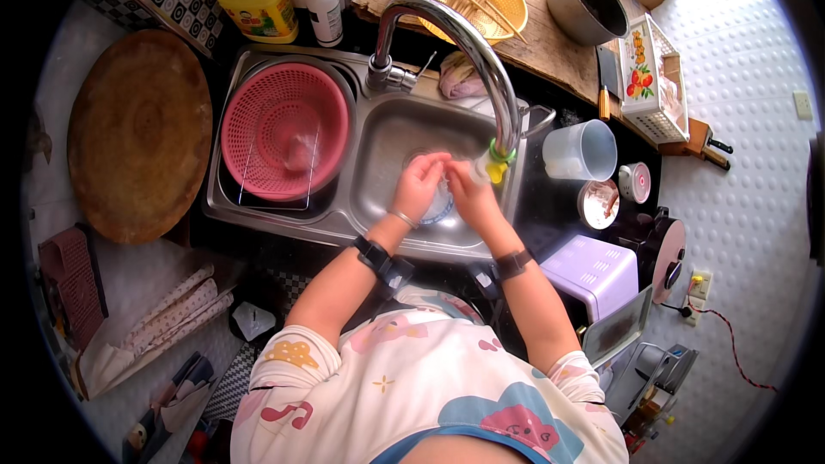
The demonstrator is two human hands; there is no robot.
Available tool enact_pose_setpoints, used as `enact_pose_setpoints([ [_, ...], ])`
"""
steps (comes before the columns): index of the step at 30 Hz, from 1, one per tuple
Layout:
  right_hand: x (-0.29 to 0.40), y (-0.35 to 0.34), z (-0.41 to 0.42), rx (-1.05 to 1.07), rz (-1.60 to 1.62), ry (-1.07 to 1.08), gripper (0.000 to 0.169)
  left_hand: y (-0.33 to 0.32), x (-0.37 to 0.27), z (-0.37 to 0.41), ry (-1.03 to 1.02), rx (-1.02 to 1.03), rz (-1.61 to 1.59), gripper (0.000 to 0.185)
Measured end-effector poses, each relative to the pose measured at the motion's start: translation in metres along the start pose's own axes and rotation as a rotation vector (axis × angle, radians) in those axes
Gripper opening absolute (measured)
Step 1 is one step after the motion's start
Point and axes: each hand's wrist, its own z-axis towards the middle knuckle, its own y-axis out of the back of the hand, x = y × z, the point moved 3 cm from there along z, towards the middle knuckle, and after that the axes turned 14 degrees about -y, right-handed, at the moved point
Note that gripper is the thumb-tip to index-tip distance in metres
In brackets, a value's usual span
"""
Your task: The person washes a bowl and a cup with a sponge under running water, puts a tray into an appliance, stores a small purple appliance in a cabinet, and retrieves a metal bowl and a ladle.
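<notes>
Over the right basin of a stainless steel sink (pixel 387 135), my left hand (pixel 417 185) and my right hand (pixel 472 192) meet at the fingertips. Whether something small is pinched between them cannot be made out. Partly hidden below the hands, a round clear item with a blue rim pattern (pixel 441 207) lies in the basin. The curved chrome faucet (pixel 480 45) arches above, its green and yellow nozzle (pixel 497 164) close to my right hand. A pink plastic colander (pixel 283 129) fills the left basin, with a wire rack (pixel 274 207) across it.
A round wooden board (pixel 138 135) stands left of the sink. Behind are a yellow detergent bottle (pixel 256 6), a white bottle (pixel 324 16), a yellow basket (pixel 515 6) with chopsticks and a metal pot (pixel 588 6). At right are a cleaver (pixel 608 77), a plastic pitcher (pixel 580 151) and a bowl (pixel 599 204).
</notes>
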Motion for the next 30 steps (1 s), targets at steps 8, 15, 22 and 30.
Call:
enact_pose_setpoints([
  [8,0.007,0.003,-0.003,-0.108,-0.107,0.127,0.011,-0.001,-0.020,-0.001,-0.045,0.075,0.063,0.020],
  [15,0.004,0.003,-0.006,-0.022,-0.016,0.030,0.007,-0.006,-0.020,-0.004,0.191,0.062,-0.303,0.020],
  [22,0.001,0.007,-0.007,-0.039,-0.072,0.044,0.008,-0.007,-0.021,0.000,0.193,0.124,-0.330,0.019],
  [30,-0.009,0.012,-0.006,-0.033,-0.064,-0.041,0.009,-0.017,-0.023,-0.004,0.189,0.137,-0.258,0.033],
])
